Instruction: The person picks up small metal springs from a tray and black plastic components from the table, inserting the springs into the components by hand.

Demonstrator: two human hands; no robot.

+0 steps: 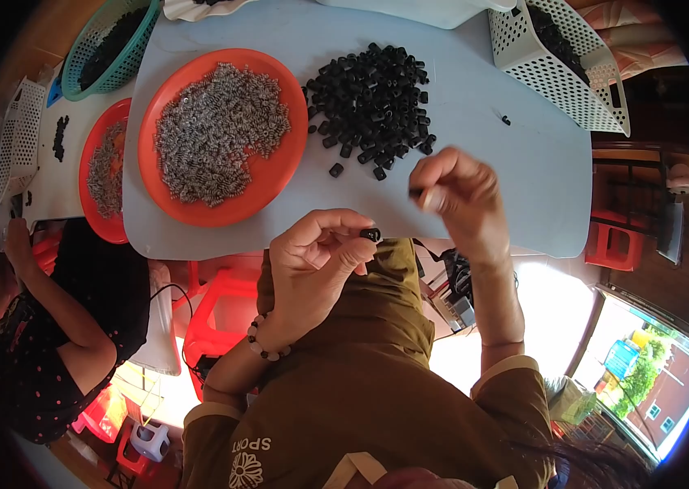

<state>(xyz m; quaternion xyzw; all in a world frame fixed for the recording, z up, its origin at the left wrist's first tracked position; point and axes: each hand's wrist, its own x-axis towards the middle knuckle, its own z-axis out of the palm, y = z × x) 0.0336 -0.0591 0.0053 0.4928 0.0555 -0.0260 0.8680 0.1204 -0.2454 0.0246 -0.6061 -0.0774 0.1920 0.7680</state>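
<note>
My left hand (312, 265) is closed at the table's near edge, thumb and forefinger pinching a small black barrel-shaped piece (371, 235) whose end shows a shiny opening. To its right and farther out, my right hand (467, 200) is raised, somewhat blurred, with a small dark piece (416, 195) pinched at the fingertips; its exact shape is smeared. Beyond both hands lies a heap of similar black pieces (369, 102) on the pale blue table (516, 187). Left of that heap sits an orange plate (295, 155) full of small metal springs (218, 134).
A white perforated basket (605, 98) of black parts stands at the far right, near a tiny loose black part (506, 121). On the left are a second orange plate (86, 179), a green basket (134, 61) and a seated person (75, 326). A red stool (218, 314) stands below.
</note>
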